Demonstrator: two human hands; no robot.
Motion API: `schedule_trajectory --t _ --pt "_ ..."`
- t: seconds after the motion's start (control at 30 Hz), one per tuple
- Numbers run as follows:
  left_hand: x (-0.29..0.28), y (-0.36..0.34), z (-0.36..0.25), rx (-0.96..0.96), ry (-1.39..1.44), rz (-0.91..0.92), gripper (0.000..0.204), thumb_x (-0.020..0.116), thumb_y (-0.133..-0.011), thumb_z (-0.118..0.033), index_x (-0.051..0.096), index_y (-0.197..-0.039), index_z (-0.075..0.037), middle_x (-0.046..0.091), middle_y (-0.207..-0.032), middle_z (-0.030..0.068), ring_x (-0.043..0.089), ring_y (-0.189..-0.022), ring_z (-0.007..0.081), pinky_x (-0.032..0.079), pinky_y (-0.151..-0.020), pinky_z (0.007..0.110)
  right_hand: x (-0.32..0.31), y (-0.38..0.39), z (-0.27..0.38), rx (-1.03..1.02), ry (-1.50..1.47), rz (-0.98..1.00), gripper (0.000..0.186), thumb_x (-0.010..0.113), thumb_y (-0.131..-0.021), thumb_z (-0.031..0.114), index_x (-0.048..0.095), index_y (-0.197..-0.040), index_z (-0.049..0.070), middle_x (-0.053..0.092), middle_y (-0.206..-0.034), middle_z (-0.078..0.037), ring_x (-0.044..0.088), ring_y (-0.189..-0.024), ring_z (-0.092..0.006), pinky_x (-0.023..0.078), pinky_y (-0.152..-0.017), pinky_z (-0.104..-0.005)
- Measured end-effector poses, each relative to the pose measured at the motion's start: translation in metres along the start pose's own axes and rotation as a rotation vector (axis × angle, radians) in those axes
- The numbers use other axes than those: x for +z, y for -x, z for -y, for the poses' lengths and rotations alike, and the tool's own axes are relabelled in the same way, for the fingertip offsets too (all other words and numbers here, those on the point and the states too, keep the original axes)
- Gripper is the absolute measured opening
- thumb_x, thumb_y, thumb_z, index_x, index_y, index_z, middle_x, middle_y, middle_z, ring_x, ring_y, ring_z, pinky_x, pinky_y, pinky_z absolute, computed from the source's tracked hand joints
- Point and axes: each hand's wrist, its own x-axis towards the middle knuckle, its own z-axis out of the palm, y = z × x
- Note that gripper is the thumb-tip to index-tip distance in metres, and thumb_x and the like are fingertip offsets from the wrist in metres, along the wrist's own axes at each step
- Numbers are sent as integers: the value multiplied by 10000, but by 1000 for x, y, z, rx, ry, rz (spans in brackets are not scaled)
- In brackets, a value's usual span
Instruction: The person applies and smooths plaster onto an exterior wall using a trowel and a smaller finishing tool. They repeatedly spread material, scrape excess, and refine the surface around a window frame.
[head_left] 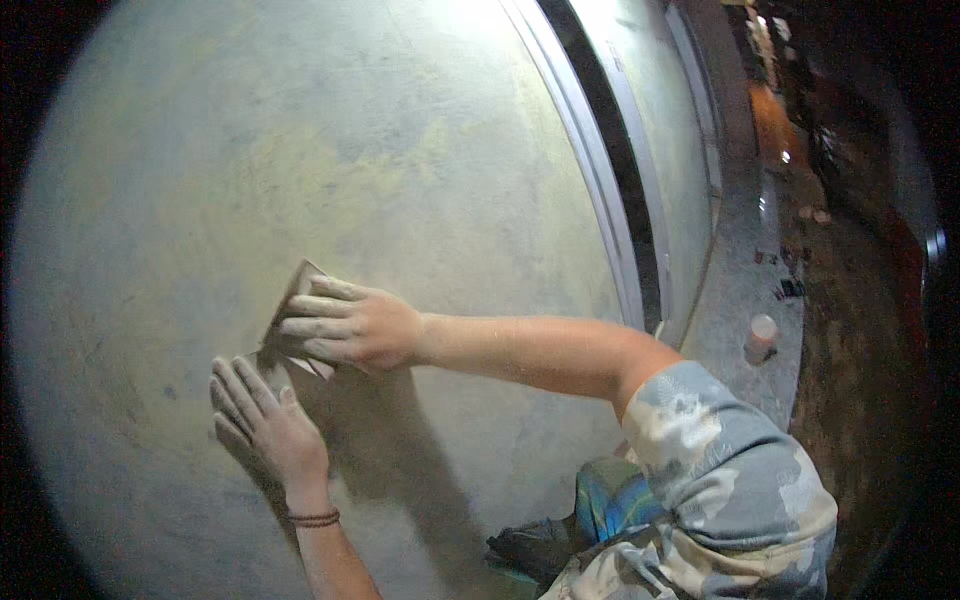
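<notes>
My right hand [355, 325] presses a flat sheet [292, 290], which looks like sandpaper, against the mottled grey-yellow wall [250, 150], its dust-coated fingers spread over the sheet and wrapped onto it. Just below and to the left, my left hand [262, 420] lies against the wall with its fingers stretched out and pale with dust, a beaded bracelet at the wrist. Its thumb is close to the sheet's lower edge; whether it touches the sheet I cannot tell.
A dark vertical gap between pale frames [630, 190] runs down the wall to the right. Beyond it is a pale ledge or floor strip [740, 280] with a cup-like container [762, 335] and small dark objects [790, 287]. My bent leg shows below.
</notes>
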Motion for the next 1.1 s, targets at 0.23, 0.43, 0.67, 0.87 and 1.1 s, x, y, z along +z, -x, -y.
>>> schedule_trajectory --t 0.23,0.43,0.67,0.87,1.1 --pt "-11 19 28 14 -19 -44 659 440 -1041 -239 174 -1614 -52 99 -1704 103 82 -1567 292 112 -1244 522 -12 -9 -24 520 241 -398 498 644 -799 172 630 -1283 51 583 -1414 -159 490 -1370 -373 306 -1217 -513" --pt "-10 19 36 -22 -214 20 629 421 -1047 -268 214 -1605 -62 138 -1697 103 141 -1558 287 165 -1235 503 16 55 60 232 -48 -60 386 580 -915 129 660 -1292 101 584 -1432 -112 451 -1422 -322 270 -1228 -554" --pt "-7 21 39 28 -129 -129 658 449 -1033 -267 207 -1611 -66 145 -1697 99 169 -1551 290 180 -1235 479 -29 34 -38 749 184 -434 486 593 -827 111 604 -1291 -34 520 -1465 -228 433 -1404 -423 288 -1205 -547" --pt "-11 17 36 33 -169 -78 652 424 -1036 -266 199 -1615 -69 127 -1703 91 141 -1559 284 112 -1247 469 6 84 75 280 -30 -46 369 611 -893 156 670 -1253 97 587 -1398 -101 457 -1403 -297 254 -1243 -538" --pt "-13 21 37 19 -96 -52 651 418 -1047 -248 173 -1612 -36 86 -1704 122 79 -1567 303 60 -1252 493 -40 67 -39 610 253 -392 315 507 -1017 195 656 -1227 15 628 -1342 -206 509 -1351 -407 379 -1152 -549"
